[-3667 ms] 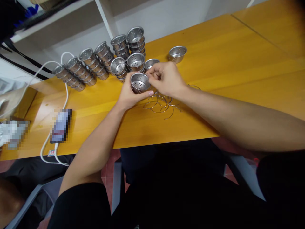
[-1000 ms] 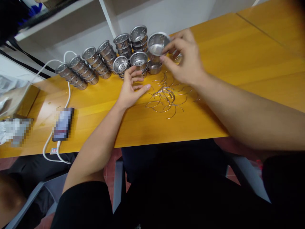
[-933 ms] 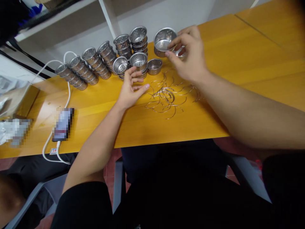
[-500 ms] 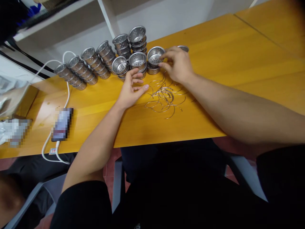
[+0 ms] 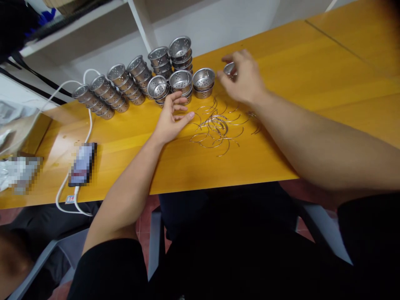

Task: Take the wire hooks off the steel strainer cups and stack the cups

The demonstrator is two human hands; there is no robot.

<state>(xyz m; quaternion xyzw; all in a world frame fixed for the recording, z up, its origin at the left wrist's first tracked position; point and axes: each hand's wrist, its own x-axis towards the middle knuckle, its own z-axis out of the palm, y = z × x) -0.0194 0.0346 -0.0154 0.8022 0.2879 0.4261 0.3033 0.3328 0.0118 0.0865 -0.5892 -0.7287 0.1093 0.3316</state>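
My right hand [image 5: 243, 79] is over a single perforated metal cup [image 5: 229, 70] on the table, its thumb and fingers apart around the cup and partly hiding it. Just left of it stands a short stack of perforated metal cups [image 5: 203, 81], untouched. My left hand [image 5: 175, 118] hovers with fingers spread in front of another cup stack [image 5: 180, 83] and holds nothing. Between my hands lies a loose pile of thin curved wires [image 5: 215, 125], with a few more wires [image 5: 255, 129] near my right wrist.
More cup stacks [image 5: 117, 79] line the back of the yellow table [image 5: 312, 96], below a white shelf [image 5: 137, 25]. A phone [image 5: 83, 164] with a white cable [image 5: 90, 121] lies at left, near plastic bags [image 5: 18, 173]. Another person's arm [image 5: 12, 266] shows at lower left.
My right hand has left the cup stack and moved right, over the single cup. The upper cup now sits on that stack. My left hand has stayed in place.
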